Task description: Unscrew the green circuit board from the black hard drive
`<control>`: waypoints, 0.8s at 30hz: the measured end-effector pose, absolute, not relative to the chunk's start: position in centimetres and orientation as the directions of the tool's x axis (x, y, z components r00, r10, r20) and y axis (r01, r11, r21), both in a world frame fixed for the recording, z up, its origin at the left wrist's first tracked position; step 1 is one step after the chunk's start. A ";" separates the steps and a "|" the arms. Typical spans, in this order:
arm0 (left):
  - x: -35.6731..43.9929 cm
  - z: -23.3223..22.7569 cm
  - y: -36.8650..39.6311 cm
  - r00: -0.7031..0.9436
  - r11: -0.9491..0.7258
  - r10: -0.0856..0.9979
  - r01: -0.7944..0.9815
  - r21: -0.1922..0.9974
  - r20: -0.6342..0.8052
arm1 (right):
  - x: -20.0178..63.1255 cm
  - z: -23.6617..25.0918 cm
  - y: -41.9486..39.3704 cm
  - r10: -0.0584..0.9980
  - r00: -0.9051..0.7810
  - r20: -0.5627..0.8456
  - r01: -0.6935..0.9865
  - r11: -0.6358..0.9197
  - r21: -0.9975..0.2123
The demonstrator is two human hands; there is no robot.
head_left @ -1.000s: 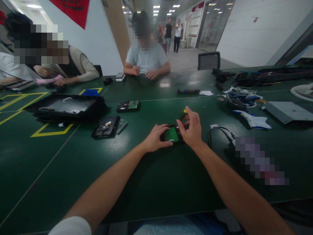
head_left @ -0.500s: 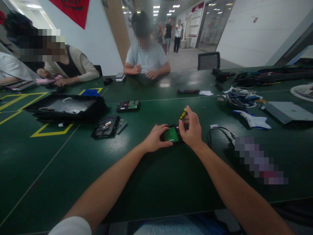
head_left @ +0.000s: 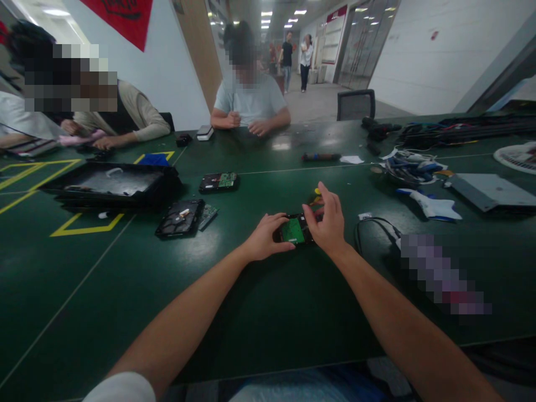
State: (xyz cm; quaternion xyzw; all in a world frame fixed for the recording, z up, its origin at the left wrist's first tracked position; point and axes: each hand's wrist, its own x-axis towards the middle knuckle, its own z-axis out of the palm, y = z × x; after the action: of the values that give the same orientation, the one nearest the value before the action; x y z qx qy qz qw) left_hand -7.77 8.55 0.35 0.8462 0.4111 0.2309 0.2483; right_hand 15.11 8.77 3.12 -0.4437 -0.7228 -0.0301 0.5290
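Drive: a hard drive (head_left: 294, 230) lies flat on the green table (head_left: 268, 312) just in front of you, green circuit board up.
Left hand: your left hand (head_left: 264, 239) grips the drive's near-left edge, fingers curled onto it, pinning it down.
Right hand: your right hand (head_left: 328, 223) is closed on a screwdriver (head_left: 315, 196) with a yellow-and-black handle, tip down over the drive's right end; where the tip sits is hidden by your fingers.
Handling: judged dense and stiff, with a smooth metal case likely to slide on this table. The bare board looks fragile, so hold the drive by its side edges, not the board.
Nearby, left: an opened drive (head_left: 181, 216) and a second board-up drive (head_left: 219, 181), well apart from yours; beyond them a black tray (head_left: 113, 184).
Nearby, right: a black cable (head_left: 377, 229) beside your right wrist; farther off, a heap of tools (head_left: 412, 166).
Others: two people sit across the table, hands on their own work.
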 end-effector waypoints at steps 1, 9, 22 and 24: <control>-7.8 0.3 8.5 0.556 -0.540 0.810 0.581 0.609 0.188 | 15.1 3.1 8.7 0.607 -0.045 0.794 0.678 0.602 -0.422; -7.8 0.5 8.5 0.556 -0.541 0.810 0.582 0.607 0.189 | 15.1 3.2 8.7 0.611 -0.075 0.788 0.649 0.629 -0.427; -7.7 0.5 8.5 0.557 -0.540 0.810 0.584 0.606 0.184 | 15.1 3.1 8.9 0.592 -0.053 0.804 0.662 0.623 -0.416; -7.7 0.5 8.5 0.556 -0.542 0.809 0.582 0.606 0.191 | 15.1 3.0 8.9 0.593 -0.058 0.803 0.660 0.626 -0.415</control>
State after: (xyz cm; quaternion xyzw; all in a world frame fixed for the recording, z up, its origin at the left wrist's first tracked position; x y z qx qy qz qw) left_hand -7.72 8.51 0.49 0.8471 0.4105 0.2316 0.2455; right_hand 15.11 8.92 3.01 -0.4311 -0.7265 -0.0311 0.5342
